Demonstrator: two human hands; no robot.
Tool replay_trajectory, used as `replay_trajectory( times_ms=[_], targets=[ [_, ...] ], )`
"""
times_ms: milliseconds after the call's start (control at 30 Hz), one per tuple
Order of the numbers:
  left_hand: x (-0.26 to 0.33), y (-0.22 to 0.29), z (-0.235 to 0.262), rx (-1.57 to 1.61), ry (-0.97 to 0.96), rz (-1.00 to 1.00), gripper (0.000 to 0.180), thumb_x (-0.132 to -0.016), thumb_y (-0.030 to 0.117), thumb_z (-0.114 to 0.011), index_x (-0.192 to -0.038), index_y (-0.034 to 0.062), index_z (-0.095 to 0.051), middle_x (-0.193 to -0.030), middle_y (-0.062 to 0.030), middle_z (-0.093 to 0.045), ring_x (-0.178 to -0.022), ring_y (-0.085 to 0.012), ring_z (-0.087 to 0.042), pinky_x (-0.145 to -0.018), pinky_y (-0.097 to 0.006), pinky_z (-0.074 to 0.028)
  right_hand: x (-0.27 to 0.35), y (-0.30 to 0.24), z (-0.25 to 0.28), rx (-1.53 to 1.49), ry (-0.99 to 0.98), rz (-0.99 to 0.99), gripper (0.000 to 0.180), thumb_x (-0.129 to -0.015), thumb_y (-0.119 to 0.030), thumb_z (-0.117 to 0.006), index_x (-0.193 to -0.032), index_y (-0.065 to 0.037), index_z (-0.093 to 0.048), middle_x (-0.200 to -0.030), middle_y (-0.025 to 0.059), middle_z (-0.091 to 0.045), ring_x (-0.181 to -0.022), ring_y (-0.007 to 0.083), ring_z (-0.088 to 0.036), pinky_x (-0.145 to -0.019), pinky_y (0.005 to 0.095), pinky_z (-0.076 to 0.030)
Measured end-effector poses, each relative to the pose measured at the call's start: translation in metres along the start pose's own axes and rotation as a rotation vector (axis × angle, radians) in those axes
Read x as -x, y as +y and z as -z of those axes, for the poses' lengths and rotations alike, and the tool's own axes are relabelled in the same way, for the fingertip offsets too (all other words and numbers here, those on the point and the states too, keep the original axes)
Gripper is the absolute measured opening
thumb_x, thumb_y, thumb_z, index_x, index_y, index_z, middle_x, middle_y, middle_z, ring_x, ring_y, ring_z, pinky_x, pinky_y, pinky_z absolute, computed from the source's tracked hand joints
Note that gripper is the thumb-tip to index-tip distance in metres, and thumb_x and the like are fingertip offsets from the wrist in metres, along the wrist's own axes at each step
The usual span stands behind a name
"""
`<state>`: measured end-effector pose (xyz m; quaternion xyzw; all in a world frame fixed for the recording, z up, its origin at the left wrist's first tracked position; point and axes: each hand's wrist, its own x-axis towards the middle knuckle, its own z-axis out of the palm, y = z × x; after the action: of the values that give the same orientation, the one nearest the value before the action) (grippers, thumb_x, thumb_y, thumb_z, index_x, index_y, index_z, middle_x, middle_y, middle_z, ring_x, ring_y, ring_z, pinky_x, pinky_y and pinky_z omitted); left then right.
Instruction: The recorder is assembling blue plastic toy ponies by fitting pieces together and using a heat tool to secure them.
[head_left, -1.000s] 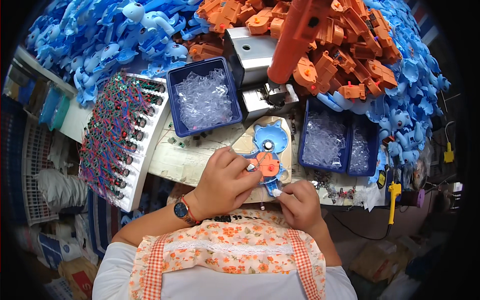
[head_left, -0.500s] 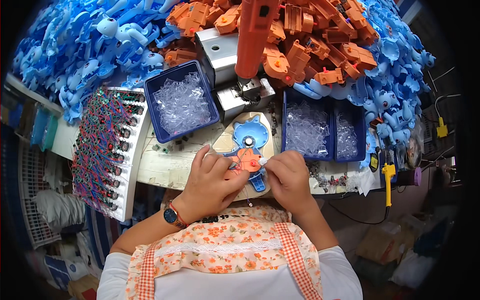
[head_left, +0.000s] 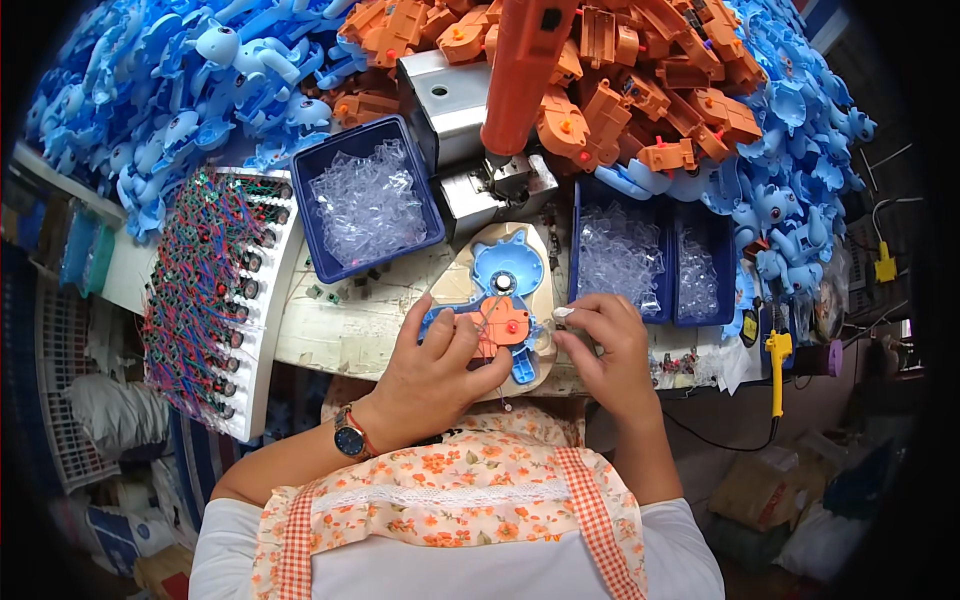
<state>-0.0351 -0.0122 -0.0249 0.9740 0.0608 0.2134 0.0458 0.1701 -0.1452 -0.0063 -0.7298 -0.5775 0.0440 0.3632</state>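
Observation:
A light-blue plastic animal-shaped shell half [head_left: 523, 371] lies hollow side up on a tan shaped holder [head_left: 545, 262]. In its body sits an orange gear housing [head_left: 496, 338] with a red button-like part and thin wires on top. A round black-and-white part [head_left: 503, 283] shows just above the housing. My left hand [head_left: 432, 360] grips the housing and shell from the left, thumb at the lower edge. To the right, apart from the housing, my right hand [head_left: 612, 350] has curled fingers. A small white piece [head_left: 563, 312] is at its fingertips; its kind is unclear.
Behind the holder stands a metal press [head_left: 500, 190] under an orange cylinder [head_left: 522, 80]. Blue bins [head_left: 434, 232] hold clear plastic pieces. A white tray [head_left: 268, 330] carries wired parts. Piles of orange housings [head_left: 600, 120] and blue shells [head_left: 210, 110] fill the back.
My right hand has drawn away from the housing to the right, the white piece moving with its fingertips. My left hand stays on the housing. The view has shifted slightly.

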Motion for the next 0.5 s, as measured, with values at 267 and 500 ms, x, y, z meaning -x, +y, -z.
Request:
replay_trajectory(
  times_ms=[267, 500],
  targets=[
    [0.002, -0.001, 0.001, -0.058, -0.050, -0.024, 0.034, -0.085, 0.032, -0.066, -0.116, 0.0227, -0.061, -0.116, -0.0184, -0.048, -0.110, -0.0353, -0.049, -0.102, -0.061, -0.037, -0.010, -0.003, -0.005, 0.054, -0.043, 0.020, 0.014, -0.074, -0.008, -0.077, -0.083, -0.005, -0.067, -0.085, 0.0060, -0.063, -0.079, 0.0263, -0.058, -0.074, 0.0375, -0.040],
    [0.002, 0.001, -0.001, 0.012, 0.016, -0.002, 0.034, -0.082, 0.023, -0.059, -0.114, 0.0148, -0.059, -0.111, -0.0187, -0.053, -0.109, -0.0349, -0.050, -0.104, -0.062, -0.035, -0.012, -0.009, -0.006, 0.074, -0.047, 0.098, 0.015, -0.072, -0.007, -0.077, -0.083, -0.009, -0.066, -0.084, 0.0035, -0.062, -0.082, 0.0244, -0.057, -0.079, 0.0381, -0.037]
  ],
)
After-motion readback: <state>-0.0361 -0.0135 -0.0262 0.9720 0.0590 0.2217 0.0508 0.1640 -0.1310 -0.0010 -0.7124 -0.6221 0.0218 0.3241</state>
